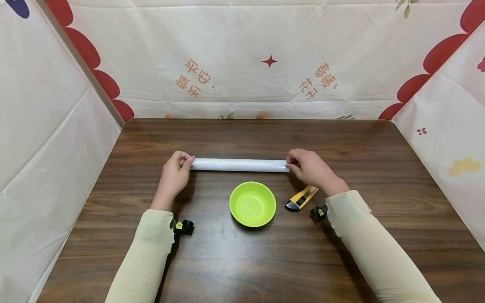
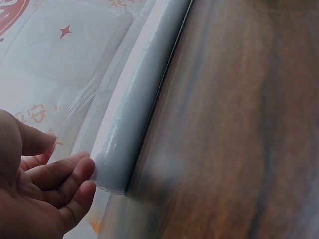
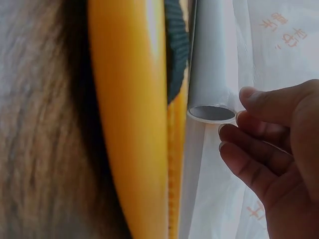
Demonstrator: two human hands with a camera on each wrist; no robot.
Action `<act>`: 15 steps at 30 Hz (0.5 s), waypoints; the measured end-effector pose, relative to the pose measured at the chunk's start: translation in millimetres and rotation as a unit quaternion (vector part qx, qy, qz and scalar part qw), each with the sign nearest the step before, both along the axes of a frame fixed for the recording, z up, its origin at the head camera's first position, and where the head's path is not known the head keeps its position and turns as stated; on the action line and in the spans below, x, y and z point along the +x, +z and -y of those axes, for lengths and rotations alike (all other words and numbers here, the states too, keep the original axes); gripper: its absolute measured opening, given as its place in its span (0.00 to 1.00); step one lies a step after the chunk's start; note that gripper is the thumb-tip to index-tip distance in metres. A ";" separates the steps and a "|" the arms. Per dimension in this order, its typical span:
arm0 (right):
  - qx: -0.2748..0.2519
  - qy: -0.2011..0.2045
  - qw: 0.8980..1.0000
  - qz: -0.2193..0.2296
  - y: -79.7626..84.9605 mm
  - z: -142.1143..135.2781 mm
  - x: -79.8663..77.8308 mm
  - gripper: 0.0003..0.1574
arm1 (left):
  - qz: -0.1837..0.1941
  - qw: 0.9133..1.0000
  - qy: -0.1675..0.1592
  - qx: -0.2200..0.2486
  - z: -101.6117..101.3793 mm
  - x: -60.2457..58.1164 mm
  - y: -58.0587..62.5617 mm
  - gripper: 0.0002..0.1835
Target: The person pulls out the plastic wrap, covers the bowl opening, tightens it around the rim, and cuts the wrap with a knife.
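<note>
A roll of cling film (image 1: pixel 238 165) lies crosswise on the table, white and glossy. At its left end my left hand (image 1: pixel 176 172) pinches the film's edge between thumb and forefinger; in the left wrist view, faint creases of clear film run beside the roll. The other fingers (image 2: pixel 82 169) are bent close to the roll's end. My right hand (image 1: pixel 310 168) pinches at the opposite end, its thumb (image 3: pixel 264 102) beside the hollow core. A lime-green bowl (image 1: pixel 252 205) stands nearer me than the roll. Below the right hand lies a yellow and black utility knife (image 1: pixel 302 198).
The brown wooden table (image 1: pixel 212 269) reaches back to a white printed cloth (image 1: pixel 242 50). Similar cloth hangs along the left and right sides. Each wrist wears a small black camera, such as the left wrist camera (image 1: pixel 182 226).
</note>
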State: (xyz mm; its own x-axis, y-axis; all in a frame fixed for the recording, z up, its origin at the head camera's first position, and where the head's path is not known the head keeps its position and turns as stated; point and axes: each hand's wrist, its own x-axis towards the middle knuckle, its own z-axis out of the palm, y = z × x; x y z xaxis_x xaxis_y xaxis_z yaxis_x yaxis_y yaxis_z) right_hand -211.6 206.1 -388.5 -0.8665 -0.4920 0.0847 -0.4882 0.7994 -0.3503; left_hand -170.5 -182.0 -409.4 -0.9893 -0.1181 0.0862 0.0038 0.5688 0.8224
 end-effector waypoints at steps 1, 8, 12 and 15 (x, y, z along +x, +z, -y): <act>-0.002 -0.002 1.000 0.001 0.3 -0.1 0.7 0.05 | -0.002 1.000 0.001 0.002 0.1 0.1 -0.3 0.10; -0.027 -0.004 0.999 -0.024 3.6 2.8 4.4 0.05 | -0.036 0.999 0.024 0.006 -1.0 2.1 0.8 0.10; -0.041 -0.017 0.998 -0.032 3.5 7.2 5.1 0.04 | -0.072 0.996 0.045 -0.017 -5.2 2.6 2.8 0.09; -0.053 -0.033 0.998 -0.026 2.3 11.2 5.7 0.03 | -0.112 0.991 0.055 -0.037 -9.5 3.0 5.9 0.09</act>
State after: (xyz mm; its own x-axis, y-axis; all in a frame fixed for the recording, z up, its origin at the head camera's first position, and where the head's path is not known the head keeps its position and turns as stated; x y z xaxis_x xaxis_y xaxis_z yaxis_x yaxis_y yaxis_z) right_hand -205.8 194.9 -386.1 -0.8898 -0.4199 0.1786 -0.4552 0.7902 -0.4102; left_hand -167.4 -172.5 -403.5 -0.9256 -0.2097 0.3152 0.1163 0.6347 0.7640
